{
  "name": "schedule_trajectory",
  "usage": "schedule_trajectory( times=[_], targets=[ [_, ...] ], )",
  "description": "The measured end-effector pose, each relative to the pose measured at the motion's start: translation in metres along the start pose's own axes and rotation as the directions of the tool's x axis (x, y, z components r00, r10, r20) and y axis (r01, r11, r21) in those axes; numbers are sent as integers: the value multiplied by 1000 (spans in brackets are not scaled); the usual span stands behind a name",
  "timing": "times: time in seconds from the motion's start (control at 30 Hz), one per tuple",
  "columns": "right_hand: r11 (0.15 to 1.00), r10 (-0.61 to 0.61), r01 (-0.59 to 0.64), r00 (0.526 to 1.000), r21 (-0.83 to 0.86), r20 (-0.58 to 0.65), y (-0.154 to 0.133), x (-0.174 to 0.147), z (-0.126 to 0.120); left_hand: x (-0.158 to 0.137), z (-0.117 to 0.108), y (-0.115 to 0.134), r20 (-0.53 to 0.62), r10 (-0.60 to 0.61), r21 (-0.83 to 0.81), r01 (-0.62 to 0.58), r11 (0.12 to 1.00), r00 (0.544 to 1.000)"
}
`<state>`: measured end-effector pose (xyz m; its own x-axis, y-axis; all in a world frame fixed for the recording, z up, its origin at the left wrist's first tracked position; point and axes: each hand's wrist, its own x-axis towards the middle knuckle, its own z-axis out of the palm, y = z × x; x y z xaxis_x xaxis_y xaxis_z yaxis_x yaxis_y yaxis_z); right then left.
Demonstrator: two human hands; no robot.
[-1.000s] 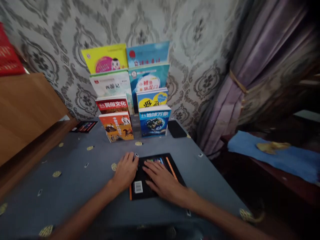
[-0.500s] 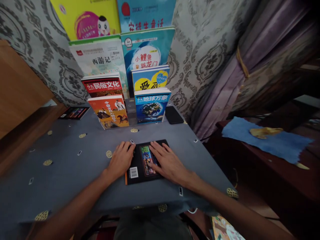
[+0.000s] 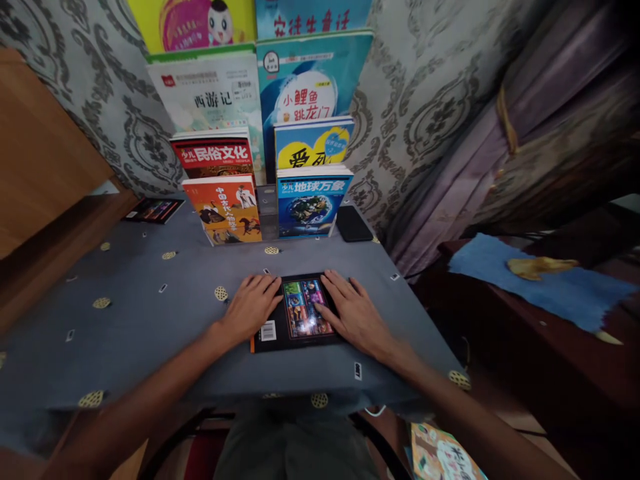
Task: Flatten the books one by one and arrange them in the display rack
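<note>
A black book (image 3: 306, 313) with small colour pictures and a barcode lies flat near the table's front edge. Its left side is under my left hand (image 3: 253, 305), whose fingers are stretched out flat across the edge. On the book's right part rests my right hand (image 3: 356, 315), fingers extended and thumb spread towards the pictures. Neither hand grips anything. Beyond the book, an orange book (image 3: 227, 212) and a blue book with a globe (image 3: 311, 205) stand upright in front of taller rows.
A black phone-like slab (image 3: 353, 224) lies right of the standing books. Another dark book (image 3: 154, 210) lies at the back left. The grey tablecloth (image 3: 190, 293) covers the table. At right, a blue cloth (image 3: 500, 270) lies on a dark red surface.
My right hand has slid rightward across the book, uncovering more of the pictures. My left hand stays at the left edge. The camera view has shifted slightly.
</note>
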<state>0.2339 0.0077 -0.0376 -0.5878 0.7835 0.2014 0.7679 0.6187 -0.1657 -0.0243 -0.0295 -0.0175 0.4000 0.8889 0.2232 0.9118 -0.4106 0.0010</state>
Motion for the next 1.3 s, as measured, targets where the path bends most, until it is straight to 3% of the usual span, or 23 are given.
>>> schedule_trajectory(
  times=[0.47,0.73,0.93,1.03,1.17,1.23,1.3],
  targets=[
    [1000,7,-7,1000,21,-2,2,0,2,-38,-6,-17,5,-103,28,103,994,995],
    [1000,-4,4,1000,-3,-5,-5,-19,-1,-55,-12,-6,109,-88,-25,91,996,990],
    [1000,-23,23,999,-10,-45,-14,-46,1,-69,-17,9,102,-56,-72,63,995,993],
    [999,-45,45,998,-10,-53,-15,-58,2,-76,-25,14,208,11,-115,13,993,978],
    [987,-158,158,987,32,-17,-8,-77,-6,-85,-40,14,395,126,-172,-62,983,910],
    [969,-241,239,970,70,22,-4,-87,-13,-88,-44,16,442,143,-174,-72,982,885],
    [950,-301,293,951,108,69,-2,-96,-22,-91,-46,20,439,133,-160,-68,985,889]
  ],
)
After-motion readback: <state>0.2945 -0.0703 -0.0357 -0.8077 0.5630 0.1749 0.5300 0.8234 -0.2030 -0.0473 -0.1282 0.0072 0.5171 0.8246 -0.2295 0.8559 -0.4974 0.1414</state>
